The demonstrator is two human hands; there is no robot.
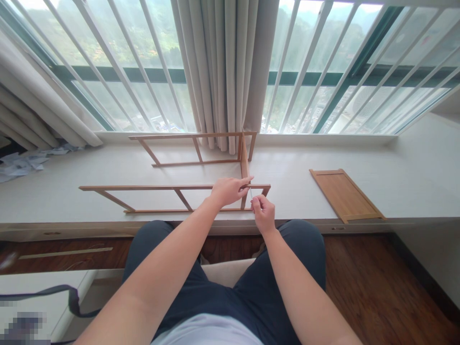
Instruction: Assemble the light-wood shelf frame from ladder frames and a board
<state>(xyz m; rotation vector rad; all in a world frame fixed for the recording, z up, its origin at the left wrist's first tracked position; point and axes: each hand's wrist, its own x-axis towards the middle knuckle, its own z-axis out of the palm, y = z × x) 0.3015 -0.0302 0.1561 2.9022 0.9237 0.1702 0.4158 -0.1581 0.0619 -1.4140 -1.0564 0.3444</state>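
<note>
A wooden rack frame (151,187) stands on the white ledge, made of two ladder-like sides joined by an upright crosspiece (245,155). My left hand (230,190) grips the near side by the joint with the crosspiece, its index finger stretched along the wood. Just to the right and lower, my right hand (264,211) is closed in a pinch on a thin silvery rod (251,193). The rod's upper end points at the joint under my left fingers; its exact kind is too small to tell, and the contact point is hidden.
A loose wooden panel (347,194) lies on the white ledge (287,167) to the right. Crumpled white wrapping (21,165) is at the far left. Curtains (219,72) and barred windows stand behind. My knees are against the ledge's front, above a dark wood floor (359,282).
</note>
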